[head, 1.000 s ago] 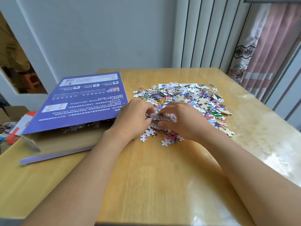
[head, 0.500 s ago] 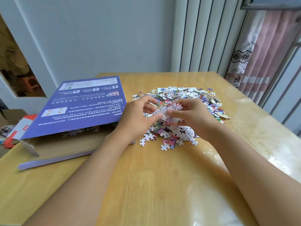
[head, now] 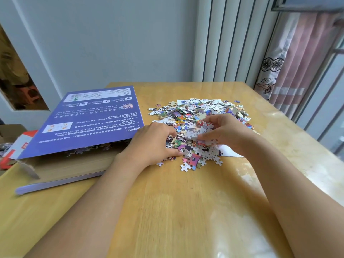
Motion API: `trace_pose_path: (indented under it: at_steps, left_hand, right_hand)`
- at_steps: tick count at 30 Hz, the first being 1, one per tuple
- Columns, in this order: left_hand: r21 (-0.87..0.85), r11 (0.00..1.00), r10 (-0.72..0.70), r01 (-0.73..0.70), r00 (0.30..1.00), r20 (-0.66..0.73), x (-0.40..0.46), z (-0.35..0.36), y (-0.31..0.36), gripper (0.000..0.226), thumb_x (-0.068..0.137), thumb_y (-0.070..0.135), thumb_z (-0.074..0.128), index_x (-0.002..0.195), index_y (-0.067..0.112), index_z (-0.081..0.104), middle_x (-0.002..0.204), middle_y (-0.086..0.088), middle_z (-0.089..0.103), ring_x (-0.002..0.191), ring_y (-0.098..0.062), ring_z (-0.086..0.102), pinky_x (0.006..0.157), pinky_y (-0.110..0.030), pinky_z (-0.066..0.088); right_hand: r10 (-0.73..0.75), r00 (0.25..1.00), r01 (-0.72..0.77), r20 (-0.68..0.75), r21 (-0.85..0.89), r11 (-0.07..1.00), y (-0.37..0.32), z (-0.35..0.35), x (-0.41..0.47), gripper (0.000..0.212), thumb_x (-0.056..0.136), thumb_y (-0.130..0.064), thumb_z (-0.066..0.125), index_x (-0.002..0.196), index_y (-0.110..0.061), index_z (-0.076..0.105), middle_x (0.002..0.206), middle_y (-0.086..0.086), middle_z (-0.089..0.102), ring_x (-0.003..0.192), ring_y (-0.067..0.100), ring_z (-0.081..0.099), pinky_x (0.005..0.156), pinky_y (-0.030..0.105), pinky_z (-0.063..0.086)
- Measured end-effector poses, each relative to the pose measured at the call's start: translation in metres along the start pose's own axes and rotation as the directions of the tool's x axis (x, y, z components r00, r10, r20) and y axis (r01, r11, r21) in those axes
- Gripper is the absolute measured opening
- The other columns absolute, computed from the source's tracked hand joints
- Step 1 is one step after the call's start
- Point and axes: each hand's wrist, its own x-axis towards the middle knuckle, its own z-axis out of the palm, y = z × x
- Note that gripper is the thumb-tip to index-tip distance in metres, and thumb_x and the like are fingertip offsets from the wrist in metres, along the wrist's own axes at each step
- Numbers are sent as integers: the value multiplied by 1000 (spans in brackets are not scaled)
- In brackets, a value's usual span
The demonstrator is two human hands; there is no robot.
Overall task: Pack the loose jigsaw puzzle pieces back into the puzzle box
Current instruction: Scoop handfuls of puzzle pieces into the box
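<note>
A heap of loose colourful jigsaw pieces [head: 197, 116] lies on the wooden table [head: 186, 211], right of the puzzle box [head: 70, 170]. The box's blue printed lid [head: 89, 120] lies tilted over it, and a few pieces show in the gap under its near edge. My right hand [head: 225, 133] holds a clump of pieces lifted slightly above the heap's near side, fingers curled round it. My left hand [head: 154, 144] lies palm down on the heap's left edge beside the box, fingers bent into the pieces.
A white sheet [head: 230, 151] peeks from under the heap near my right wrist. A red and white carton [head: 20, 144] sits off the table's left edge. A curtain [head: 290, 58] and window frame stand at the right, a wall behind the table.
My left hand has dropped from the raised clump down onto the heap's left edge near the box. My right hand keeps the clump lifted and has shifted slightly right.
</note>
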Motion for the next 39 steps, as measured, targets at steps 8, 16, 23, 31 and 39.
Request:
trace_pose_path:
  at_steps: [8, 16, 23, 31, 39]
  left_hand:
    - [-71, 996, 53, -56, 997, -56, 1, 3, 0, 32, 82, 57, 72, 103, 34, 72, 97, 15, 69, 91, -13, 62, 78, -34, 52]
    - [-179, 975, 103, -129, 983, -151, 4, 6, 0, 13, 93, 38, 67, 94, 28, 74, 84, 11, 70, 81, -13, 62, 74, -36, 53]
    - [-203, 970, 75, -136, 956, -284, 10, 11, -5, 20, 95, 29, 63, 81, 16, 66, 70, -2, 62, 69, -26, 56, 67, -43, 51]
    - [-404, 911, -83, -84, 922, -378, 15, 14, -9, 13, 94, 26, 66, 82, 22, 66, 73, 5, 67, 68, -18, 63, 70, -39, 54]
    - [-445, 893, -127, -60, 917, -379, 13, 11, -5, 19, 94, 23, 66, 76, 25, 61, 68, 8, 65, 62, -13, 62, 66, -35, 53]
  right_hand:
    - [-61, 998, 59, 3, -306, 950, -3, -4, -3, 68, 61, -25, 96, 123, -22, 69, 123, 1, 65, 102, 24, 68, 90, 40, 58]
    - [-82, 995, 98, 54, -469, 878, -9, 9, -9, 78, 63, -24, 95, 133, -20, 61, 116, 1, 61, 90, 19, 61, 73, 29, 50]
    - [7, 999, 11, 43, -407, 914, -8, 9, -5, 80, 61, -22, 96, 132, -17, 60, 96, -1, 57, 73, 19, 60, 72, 37, 56]
    - [32, 999, -17, 43, -311, 950, -6, 6, -3, 57, 60, -14, 96, 105, -15, 61, 103, 4, 57, 77, 21, 56, 69, 37, 55]
    - [-7, 1000, 8, 7, -107, 994, 0, -9, 3, 44, 55, -12, 97, 93, -13, 76, 74, 17, 58, 69, 25, 54, 62, 36, 45]
